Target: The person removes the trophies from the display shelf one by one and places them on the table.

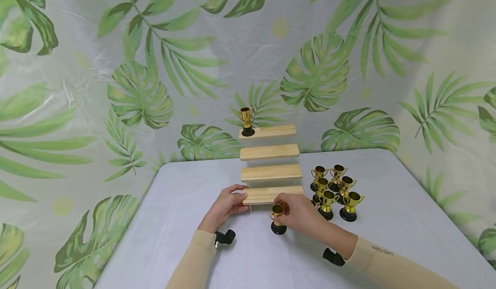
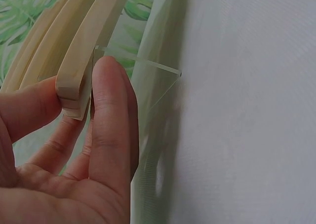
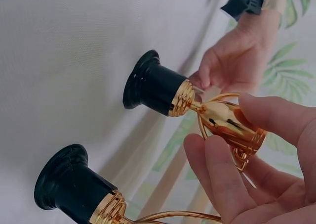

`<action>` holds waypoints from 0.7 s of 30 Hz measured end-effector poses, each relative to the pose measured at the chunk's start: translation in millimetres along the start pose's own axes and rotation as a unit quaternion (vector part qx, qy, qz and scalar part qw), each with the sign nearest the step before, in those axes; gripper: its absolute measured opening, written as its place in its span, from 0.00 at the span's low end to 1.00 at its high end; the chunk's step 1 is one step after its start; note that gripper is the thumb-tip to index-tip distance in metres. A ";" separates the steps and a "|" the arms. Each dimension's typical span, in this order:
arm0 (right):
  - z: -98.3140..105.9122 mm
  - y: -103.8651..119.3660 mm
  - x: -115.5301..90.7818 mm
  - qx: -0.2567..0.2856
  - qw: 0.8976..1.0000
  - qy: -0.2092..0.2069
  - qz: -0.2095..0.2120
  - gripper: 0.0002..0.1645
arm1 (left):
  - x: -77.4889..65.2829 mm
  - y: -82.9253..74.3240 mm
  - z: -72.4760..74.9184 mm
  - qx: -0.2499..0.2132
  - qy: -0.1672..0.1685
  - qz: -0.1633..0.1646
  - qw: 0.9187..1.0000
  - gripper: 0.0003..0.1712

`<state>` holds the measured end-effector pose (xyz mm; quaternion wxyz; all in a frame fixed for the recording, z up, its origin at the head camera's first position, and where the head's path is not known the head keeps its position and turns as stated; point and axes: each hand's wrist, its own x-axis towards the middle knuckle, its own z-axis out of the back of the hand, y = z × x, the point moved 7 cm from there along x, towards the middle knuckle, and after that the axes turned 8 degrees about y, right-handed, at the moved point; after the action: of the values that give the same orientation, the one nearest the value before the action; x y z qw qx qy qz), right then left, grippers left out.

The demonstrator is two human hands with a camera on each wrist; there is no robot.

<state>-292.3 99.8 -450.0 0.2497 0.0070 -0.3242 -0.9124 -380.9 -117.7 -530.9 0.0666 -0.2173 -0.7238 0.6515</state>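
Observation:
A small gold trophy cup (image 1: 277, 212) with a black base is upright in front of the lowest shelf board, pinched at its bowl by my right hand (image 1: 301, 212). In the right wrist view, thumb and fingers press the gold bowl (image 3: 229, 119) from both sides; whether the base touches the cloth I cannot tell. My left hand (image 1: 226, 205) grips the left end of the lowest wooden board (image 1: 267, 195), with fingers on both faces of it in the left wrist view. One trophy cup (image 1: 246, 122) stands at the left end of the top board (image 1: 277, 131).
Several more gold trophy cups (image 1: 352, 206) stand grouped on the white cloth-covered table (image 1: 395, 237), right of the stepped shelf. Two middle boards (image 1: 270, 152) lie between top and bottom. A leaf-patterned curtain (image 1: 248, 65) hangs behind. Clear supports (image 2: 143, 62) show under the lowest board.

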 end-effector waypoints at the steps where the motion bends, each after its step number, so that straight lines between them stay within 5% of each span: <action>1: 0.4 0.2 -0.1 -0.002 1.000 -0.001 0.001 0.20 | 0.2 -0.1 0.4 -0.001 -0.001 0.001 1.000 0.21; 21: 8.7 4.5 -0.1 -0.028 0.999 -0.006 -0.024 0.22 | 0.3 -0.6 -0.1 0.002 0.001 -0.001 1.000 0.22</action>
<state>-291.6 102.0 -440.5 0.2261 0.0018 -0.2995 -0.9269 -381.4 -117.5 -530.4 0.0685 -0.2175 -0.7224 0.6528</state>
